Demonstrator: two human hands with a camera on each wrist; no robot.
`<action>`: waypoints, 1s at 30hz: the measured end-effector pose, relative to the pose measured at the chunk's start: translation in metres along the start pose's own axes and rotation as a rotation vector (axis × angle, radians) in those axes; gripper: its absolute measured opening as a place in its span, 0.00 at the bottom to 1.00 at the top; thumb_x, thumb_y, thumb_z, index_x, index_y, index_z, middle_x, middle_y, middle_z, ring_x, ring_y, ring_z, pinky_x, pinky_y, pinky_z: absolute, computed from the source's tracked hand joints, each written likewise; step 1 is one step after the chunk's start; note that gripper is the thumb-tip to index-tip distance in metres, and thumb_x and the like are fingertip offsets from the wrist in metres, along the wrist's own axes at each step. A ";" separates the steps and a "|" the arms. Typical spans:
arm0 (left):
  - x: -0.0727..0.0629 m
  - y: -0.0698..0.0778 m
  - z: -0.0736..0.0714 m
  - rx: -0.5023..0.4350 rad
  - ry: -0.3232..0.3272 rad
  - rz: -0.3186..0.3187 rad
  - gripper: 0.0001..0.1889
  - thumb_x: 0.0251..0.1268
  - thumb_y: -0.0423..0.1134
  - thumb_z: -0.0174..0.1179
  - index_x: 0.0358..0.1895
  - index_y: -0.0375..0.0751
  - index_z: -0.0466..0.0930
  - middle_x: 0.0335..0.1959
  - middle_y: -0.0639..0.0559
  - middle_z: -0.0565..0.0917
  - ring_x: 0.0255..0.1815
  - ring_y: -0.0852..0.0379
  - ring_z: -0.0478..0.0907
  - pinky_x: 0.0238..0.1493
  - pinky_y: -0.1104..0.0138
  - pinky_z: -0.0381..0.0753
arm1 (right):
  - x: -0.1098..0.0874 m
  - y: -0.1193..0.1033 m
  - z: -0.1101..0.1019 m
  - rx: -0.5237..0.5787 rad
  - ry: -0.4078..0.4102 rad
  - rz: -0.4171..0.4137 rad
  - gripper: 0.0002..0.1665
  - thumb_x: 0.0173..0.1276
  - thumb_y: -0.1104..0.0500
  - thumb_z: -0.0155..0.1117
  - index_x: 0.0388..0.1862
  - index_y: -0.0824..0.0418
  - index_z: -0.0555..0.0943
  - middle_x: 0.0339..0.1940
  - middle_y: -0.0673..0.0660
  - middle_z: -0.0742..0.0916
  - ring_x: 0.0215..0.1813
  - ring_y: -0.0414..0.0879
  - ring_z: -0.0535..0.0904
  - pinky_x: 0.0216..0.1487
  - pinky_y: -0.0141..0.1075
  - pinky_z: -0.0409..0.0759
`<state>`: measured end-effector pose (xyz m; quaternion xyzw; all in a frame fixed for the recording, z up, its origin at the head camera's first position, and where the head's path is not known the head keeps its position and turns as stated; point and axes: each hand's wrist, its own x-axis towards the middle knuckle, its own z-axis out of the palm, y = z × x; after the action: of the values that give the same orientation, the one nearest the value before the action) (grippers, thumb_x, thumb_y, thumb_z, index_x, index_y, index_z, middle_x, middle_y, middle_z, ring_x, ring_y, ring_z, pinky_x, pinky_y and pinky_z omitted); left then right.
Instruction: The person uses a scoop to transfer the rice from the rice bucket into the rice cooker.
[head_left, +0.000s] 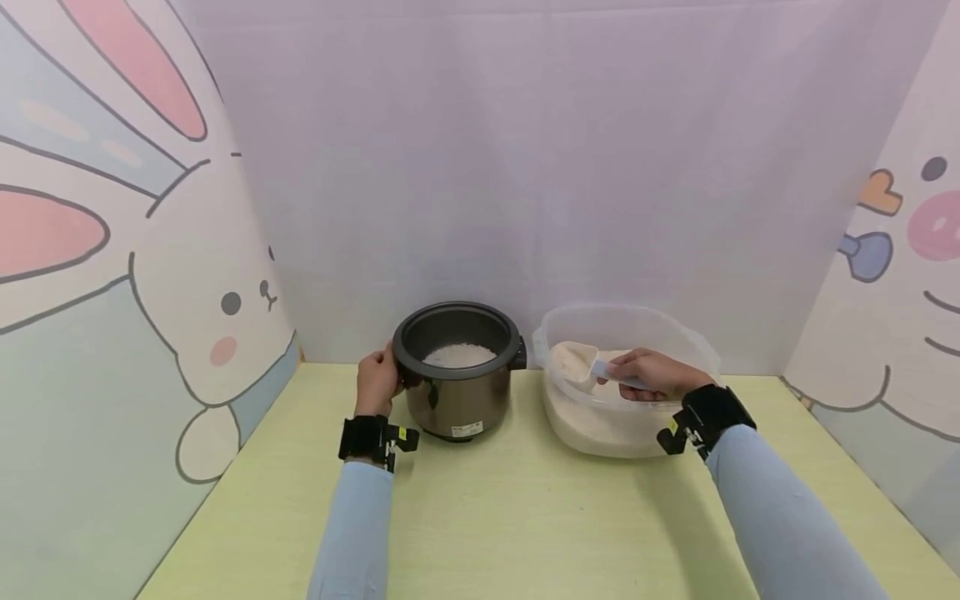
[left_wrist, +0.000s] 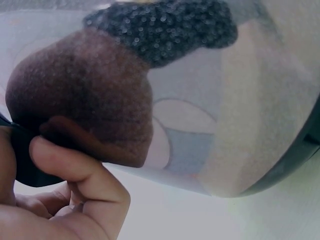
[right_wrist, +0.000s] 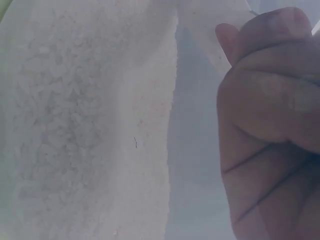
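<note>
A brown rice cooker [head_left: 456,403] with a black rim stands lidless against the back wall, white rice [head_left: 459,357] in the bottom of its pot. At its left side my left hand [head_left: 377,380] grips the black side handle [left_wrist: 31,161], with fingers curled under it in the left wrist view. To the right is a translucent plastic tub [head_left: 633,320] of rice [head_left: 600,432]. My right hand [head_left: 654,374] holds a measuring scoop by its pale handle [head_left: 602,369], and the scoop's bowl, heaped with rice, is over the tub's left part.
The light green tabletop [head_left: 510,517] stretches in front of both vessels. A pale curtain [head_left: 450,167] hangs close behind them. Cartoon-printed panels [head_left: 202,333] flank the table on the left and right. The cooker and the tub stand a small gap apart.
</note>
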<state>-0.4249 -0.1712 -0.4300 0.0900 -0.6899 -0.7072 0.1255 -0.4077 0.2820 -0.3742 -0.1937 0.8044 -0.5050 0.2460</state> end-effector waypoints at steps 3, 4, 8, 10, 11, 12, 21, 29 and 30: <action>-0.001 0.001 0.001 -0.008 0.001 0.008 0.21 0.82 0.52 0.50 0.33 0.38 0.73 0.18 0.56 0.68 0.15 0.62 0.66 0.22 0.69 0.72 | -0.001 0.001 -0.003 0.019 -0.012 -0.022 0.27 0.87 0.55 0.41 0.63 0.81 0.70 0.22 0.52 0.78 0.15 0.37 0.59 0.18 0.34 0.60; -0.001 0.001 0.001 -0.010 0.001 0.010 0.21 0.82 0.52 0.50 0.33 0.38 0.73 0.18 0.56 0.68 0.15 0.62 0.66 0.21 0.69 0.72 | -0.001 0.001 -0.004 0.027 -0.018 -0.031 0.27 0.87 0.55 0.41 0.63 0.81 0.69 0.22 0.52 0.77 0.15 0.37 0.59 0.19 0.35 0.60; -0.003 0.002 0.001 -0.007 -0.003 0.018 0.21 0.83 0.52 0.50 0.33 0.38 0.73 0.18 0.56 0.68 0.15 0.62 0.66 0.20 0.70 0.71 | -0.004 0.002 -0.007 0.088 -0.037 -0.061 0.27 0.88 0.56 0.39 0.64 0.81 0.68 0.23 0.51 0.76 0.15 0.37 0.59 0.20 0.39 0.55; -0.003 0.003 0.000 -0.002 -0.004 0.019 0.22 0.83 0.52 0.49 0.32 0.38 0.72 0.17 0.56 0.68 0.15 0.62 0.66 0.20 0.70 0.70 | -0.006 0.002 -0.008 0.129 -0.043 -0.065 0.27 0.88 0.56 0.39 0.64 0.81 0.68 0.23 0.51 0.76 0.15 0.37 0.59 0.21 0.41 0.54; -0.003 0.003 0.000 0.002 -0.005 0.020 0.22 0.83 0.52 0.49 0.32 0.38 0.72 0.17 0.56 0.68 0.15 0.62 0.66 0.21 0.69 0.70 | -0.007 0.003 -0.009 0.150 -0.045 -0.067 0.26 0.88 0.56 0.38 0.64 0.80 0.68 0.23 0.51 0.76 0.15 0.37 0.58 0.22 0.41 0.54; -0.003 0.003 0.000 0.004 -0.007 0.022 0.22 0.83 0.52 0.49 0.32 0.38 0.71 0.17 0.56 0.68 0.15 0.62 0.66 0.21 0.69 0.70 | -0.007 0.003 -0.010 0.173 -0.050 -0.071 0.26 0.88 0.56 0.38 0.64 0.79 0.68 0.23 0.51 0.76 0.15 0.38 0.58 0.22 0.41 0.53; -0.004 0.002 0.001 -0.006 -0.017 0.010 0.23 0.82 0.53 0.50 0.29 0.39 0.70 0.17 0.56 0.68 0.15 0.61 0.66 0.21 0.68 0.70 | -0.012 0.004 -0.014 0.264 -0.070 -0.132 0.23 0.89 0.55 0.36 0.62 0.70 0.72 0.25 0.51 0.76 0.16 0.40 0.55 0.23 0.42 0.52; -0.003 0.001 0.000 -0.002 -0.009 0.011 0.23 0.82 0.53 0.50 0.29 0.40 0.70 0.16 0.56 0.67 0.14 0.61 0.65 0.22 0.67 0.70 | -0.017 -0.019 -0.009 0.216 0.023 -0.131 0.26 0.88 0.50 0.41 0.63 0.72 0.69 0.25 0.51 0.74 0.18 0.38 0.60 0.26 0.44 0.52; -0.002 0.001 0.000 -0.005 -0.010 0.013 0.23 0.82 0.53 0.50 0.29 0.40 0.70 0.16 0.56 0.67 0.14 0.61 0.65 0.21 0.67 0.70 | -0.017 -0.023 -0.008 0.209 0.027 -0.131 0.25 0.88 0.50 0.41 0.63 0.71 0.70 0.26 0.52 0.74 0.17 0.38 0.60 0.26 0.44 0.51</action>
<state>-0.4227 -0.1709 -0.4294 0.0816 -0.6892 -0.7087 0.1268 -0.3972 0.2872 -0.3467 -0.2124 0.7362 -0.6037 0.2202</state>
